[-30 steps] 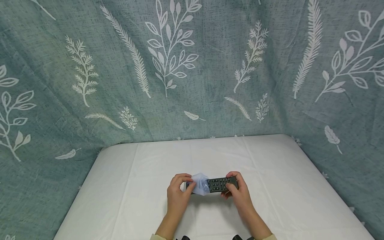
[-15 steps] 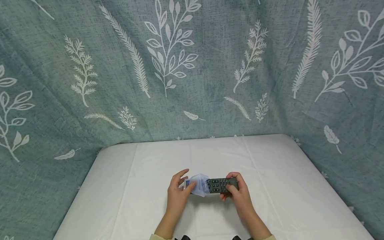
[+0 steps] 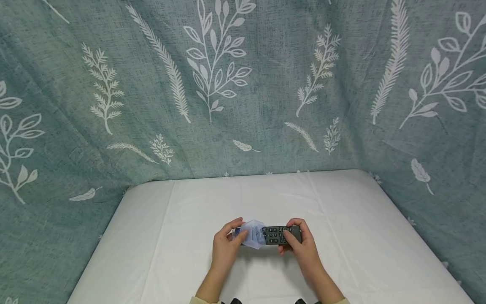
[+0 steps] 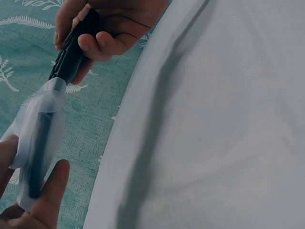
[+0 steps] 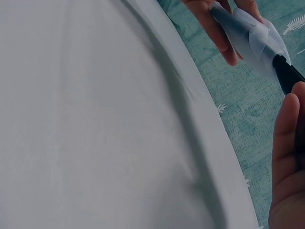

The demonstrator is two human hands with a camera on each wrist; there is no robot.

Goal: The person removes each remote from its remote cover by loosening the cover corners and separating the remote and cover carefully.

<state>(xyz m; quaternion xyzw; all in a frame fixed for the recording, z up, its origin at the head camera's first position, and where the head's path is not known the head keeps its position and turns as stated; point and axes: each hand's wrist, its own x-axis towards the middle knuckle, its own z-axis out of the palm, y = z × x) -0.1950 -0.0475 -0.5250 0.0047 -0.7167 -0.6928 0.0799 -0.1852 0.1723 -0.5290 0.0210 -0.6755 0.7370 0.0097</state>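
Remote, slim black plastic bar w/ rows of small buttons, held horizontal just above the table at lower centre of the head view, its left end inside a thin, translucent, crinkled bluish sleeve. Left hand grips the sleeved end, thumb and fingers curled round the film; right hand grips the bare button end, thumb on top. Table is covered in smooth white cloth w/ faint fold lines and rounded corners; behind, filling the upper frame, a coarse-weave teal backdrop printed w/ white leaf and fern sprigs.
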